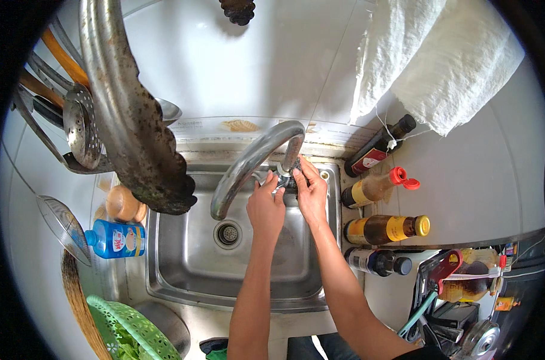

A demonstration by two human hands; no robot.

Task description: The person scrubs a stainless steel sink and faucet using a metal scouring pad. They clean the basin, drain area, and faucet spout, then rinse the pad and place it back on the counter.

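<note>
At the back rim of a stainless steel sink stands a chrome gooseneck faucet. My left hand grips the faucet's base from the left, its fingertips around the metal body. A dark, rough scouring pad is held by my right hand against the right side of that base. Part of the pad is hidden under my fingers. The faucet's spout points left, above the drain. No running water shows.
Several sauce bottles line the right ledge below a hanging white cloth. Blackened metal hangs at upper left, near a slotted spoon. A blue detergent bottle and green basket are at left.
</note>
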